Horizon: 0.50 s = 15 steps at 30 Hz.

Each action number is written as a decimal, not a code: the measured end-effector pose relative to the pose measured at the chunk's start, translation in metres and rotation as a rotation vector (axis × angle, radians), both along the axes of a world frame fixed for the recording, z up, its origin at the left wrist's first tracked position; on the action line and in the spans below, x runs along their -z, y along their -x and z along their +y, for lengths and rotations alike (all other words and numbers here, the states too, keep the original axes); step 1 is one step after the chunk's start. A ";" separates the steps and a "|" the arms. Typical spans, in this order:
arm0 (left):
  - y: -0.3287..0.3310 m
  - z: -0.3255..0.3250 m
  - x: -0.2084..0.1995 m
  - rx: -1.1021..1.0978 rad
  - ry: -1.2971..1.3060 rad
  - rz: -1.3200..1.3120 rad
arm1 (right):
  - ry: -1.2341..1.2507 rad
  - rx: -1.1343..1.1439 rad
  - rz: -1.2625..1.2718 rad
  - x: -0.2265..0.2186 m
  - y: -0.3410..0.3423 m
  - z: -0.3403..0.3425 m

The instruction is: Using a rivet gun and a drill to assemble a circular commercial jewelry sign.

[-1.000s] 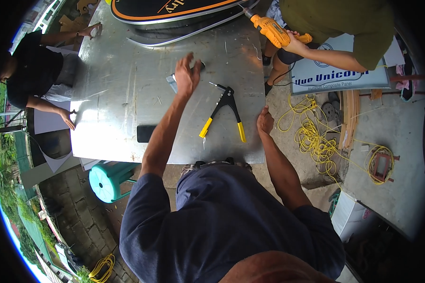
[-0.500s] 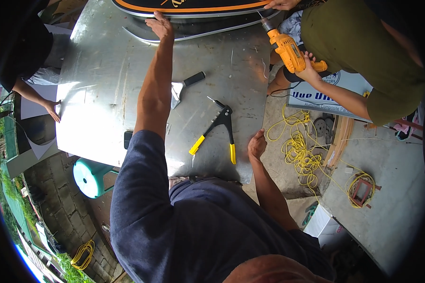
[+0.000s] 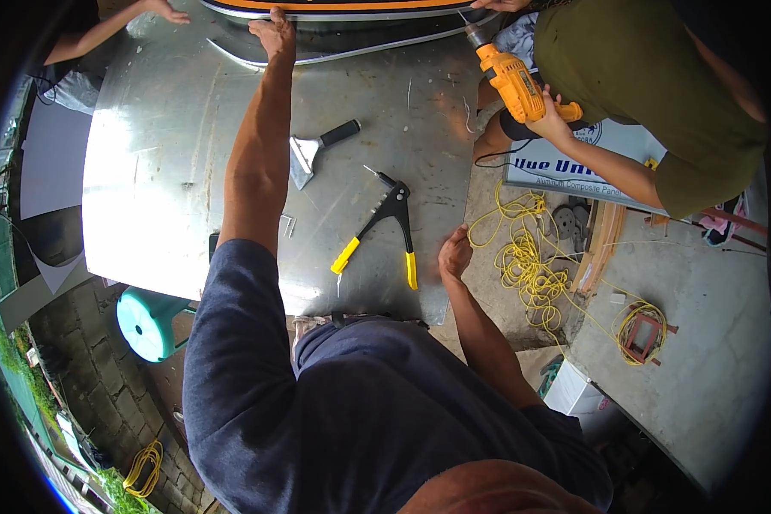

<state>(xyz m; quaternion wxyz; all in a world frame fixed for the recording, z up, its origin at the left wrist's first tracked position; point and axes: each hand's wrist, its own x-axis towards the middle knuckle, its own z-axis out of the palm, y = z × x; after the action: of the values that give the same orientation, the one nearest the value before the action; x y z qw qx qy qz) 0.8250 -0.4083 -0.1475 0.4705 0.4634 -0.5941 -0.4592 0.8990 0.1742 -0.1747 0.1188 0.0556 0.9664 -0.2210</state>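
Note:
My left hand (image 3: 274, 36) reaches out to the far side of the metal sheet tabletop (image 3: 163, 171). Its fingers are out and touch the silver rim of a black panel with an orange stripe (image 3: 343, 13). By the sheet's right edge is my right hand (image 3: 456, 253), its fingers curled in; what they hold, if anything, is hidden. Between my arms lie a hand riveter (image 3: 392, 206) with yellow grips and a scraper (image 3: 307, 158) with a black handle. At the right a co-worker holds a yellow power drill (image 3: 514, 81), its bit close to the panel's rim.
Another person's hand (image 3: 167, 10) is over the far left corner. A small bent metal key (image 3: 289, 225) lies by my left forearm. Tangled yellow cord (image 3: 531, 265) covers floor at the right, near a boxed sign (image 3: 591, 167). A teal stool (image 3: 146, 325) stands at the left.
The person at the left has lifted a hand off the sheet's left edge and moved it to the far corner. The whole view has shifted slightly; my hands keep their places.

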 end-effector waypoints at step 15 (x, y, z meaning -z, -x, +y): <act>0.002 0.022 -0.027 -0.055 -0.082 -0.146 | -0.006 0.007 -0.009 0.001 0.000 0.000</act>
<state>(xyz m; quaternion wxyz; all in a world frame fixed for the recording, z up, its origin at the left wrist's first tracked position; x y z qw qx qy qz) 0.8233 -0.3861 -0.1210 0.4192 0.5307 -0.5944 -0.4350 0.8994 0.1737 -0.1755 0.1220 0.0604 0.9664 -0.2182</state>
